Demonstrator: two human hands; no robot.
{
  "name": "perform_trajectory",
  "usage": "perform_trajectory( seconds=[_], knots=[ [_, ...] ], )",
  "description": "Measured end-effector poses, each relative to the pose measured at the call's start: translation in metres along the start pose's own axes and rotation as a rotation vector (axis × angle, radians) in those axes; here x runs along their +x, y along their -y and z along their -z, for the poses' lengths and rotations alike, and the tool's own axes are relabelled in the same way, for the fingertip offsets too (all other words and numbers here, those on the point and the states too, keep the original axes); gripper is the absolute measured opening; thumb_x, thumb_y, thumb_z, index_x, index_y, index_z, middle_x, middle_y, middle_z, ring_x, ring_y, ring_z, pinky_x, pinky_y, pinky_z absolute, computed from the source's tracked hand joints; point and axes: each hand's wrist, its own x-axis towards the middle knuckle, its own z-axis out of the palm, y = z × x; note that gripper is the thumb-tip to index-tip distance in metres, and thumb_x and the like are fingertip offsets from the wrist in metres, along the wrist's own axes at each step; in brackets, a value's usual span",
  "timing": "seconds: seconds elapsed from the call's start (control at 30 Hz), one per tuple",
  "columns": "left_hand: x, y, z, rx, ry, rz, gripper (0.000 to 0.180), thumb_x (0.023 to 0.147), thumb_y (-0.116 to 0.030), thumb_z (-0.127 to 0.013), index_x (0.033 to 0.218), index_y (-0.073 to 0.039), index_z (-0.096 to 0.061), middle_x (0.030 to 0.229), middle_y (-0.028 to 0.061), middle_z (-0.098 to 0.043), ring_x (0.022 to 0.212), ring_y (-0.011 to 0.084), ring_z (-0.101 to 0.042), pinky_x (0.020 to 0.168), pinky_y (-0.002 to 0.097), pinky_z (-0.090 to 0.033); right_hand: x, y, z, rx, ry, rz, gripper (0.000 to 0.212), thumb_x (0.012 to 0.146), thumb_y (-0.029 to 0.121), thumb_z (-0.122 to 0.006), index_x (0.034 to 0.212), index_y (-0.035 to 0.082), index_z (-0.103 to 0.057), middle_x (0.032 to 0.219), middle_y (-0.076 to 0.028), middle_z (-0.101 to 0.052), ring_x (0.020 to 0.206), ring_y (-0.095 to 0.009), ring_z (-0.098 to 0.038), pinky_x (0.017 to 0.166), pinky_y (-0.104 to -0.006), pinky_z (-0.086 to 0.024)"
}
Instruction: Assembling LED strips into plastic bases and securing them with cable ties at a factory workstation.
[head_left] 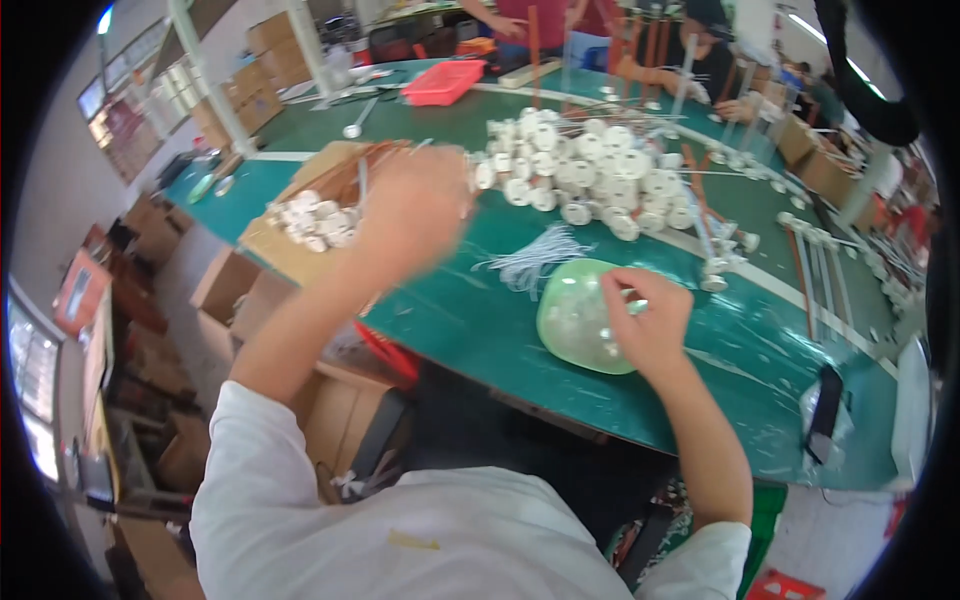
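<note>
My left hand [415, 210] is smeared by motion, raised above the table between a cardboard tray and a heap of white pieces; whether it holds anything does not show. Over the right side of a pale green bowl [560, 335], my right hand [652, 318] is closed, thumb and fingertips drawn together. What sits between them, if anything, is too small to make out. Small clear or whitish bits lie in the bowl. Behind it rests a bundle of thin white ties [540, 258]. Farther back are the heaped white round-ended pieces [580, 170], with thin rods among them.
The cardboard tray [280, 255] at left holds more white round pieces [315, 220]. A red basket [443, 83] stands at the back. Rods with round ends [820, 265] and a black item [825, 415] lie at right. Other people [690, 65] work across the table.
</note>
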Motion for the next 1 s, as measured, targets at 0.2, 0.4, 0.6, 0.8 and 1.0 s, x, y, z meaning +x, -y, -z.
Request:
perform_trajectory(
  seconds=[0.2, 0.4, 0.6, 0.8, 1.0],
  knots=[
    [0.007, -0.181, 0.001, -0.668, -0.530, -1.024, 0.026, 0.073, -0.018, -0.056, 0.090, 0.001, -0.063, 0.109, 0.0165, -0.059, 0.106, 0.0267, -0.054, 0.087, 0.0422, -0.045, 0.000, 0.022, 0.004, 0.243, 0.180, -0.201, 0.007, 0.076, 0.008, -0.068, 0.081, 0.004, -0.069, 0.073, -0.008, -0.068, 0.063, -0.013, -0.064, 0.058, -0.0258, -0.052],
    [0.028, -0.178, 0.011, -0.787, -0.535, -1.003, 0.028, 0.071, -0.019, -0.056, 0.089, 0.001, -0.063, 0.108, 0.0170, -0.058, 0.098, 0.0279, -0.055, 0.084, 0.0411, -0.046, 0.013, 0.060, 0.034, 0.344, 0.586, -0.426, 0.006, 0.079, 0.005, -0.067, 0.084, 0.002, -0.069, 0.073, -0.002, -0.067, 0.065, -0.008, -0.062, 0.060, -0.0226, -0.049],
    [0.027, -0.160, 0.000, -0.691, -0.620, -0.923, 0.022, 0.066, -0.015, -0.061, 0.081, -0.001, -0.061, 0.093, 0.0132, -0.060, 0.083, 0.0224, -0.057, 0.076, 0.0352, -0.047, 0.018, 0.036, 0.048, 0.234, 0.778, -0.361, 0.011, 0.077, 0.005, -0.064, 0.087, 0.004, -0.068, 0.077, -0.002, -0.067, 0.068, -0.009, -0.062, 0.062, -0.0241, -0.050],
    [0.032, -0.091, -0.066, -0.623, -0.393, -0.671, 0.022, 0.063, -0.015, -0.070, 0.061, -0.008, -0.048, 0.068, 0.0032, -0.047, 0.066, 0.0198, -0.051, 0.054, 0.0333, -0.041, 0.070, -0.045, 0.091, -0.286, 0.151, -0.340, 0.013, 0.078, 0.012, -0.066, 0.083, 0.000, -0.068, 0.072, -0.006, -0.067, 0.064, -0.010, -0.062, 0.060, -0.0264, -0.050],
    [0.024, -0.072, -0.104, -0.587, -0.442, -0.301, 0.037, 0.065, -0.009, -0.074, 0.051, -0.010, -0.040, 0.053, 0.0025, -0.041, 0.047, 0.0217, -0.046, 0.041, 0.0322, -0.035, 0.164, -0.120, 0.075, -0.656, 0.056, -0.260, 0.016, 0.074, 0.019, -0.067, 0.083, 0.007, -0.070, 0.075, -0.009, -0.068, 0.070, -0.024, -0.067, 0.067, -0.0316, -0.052]
  ],
)
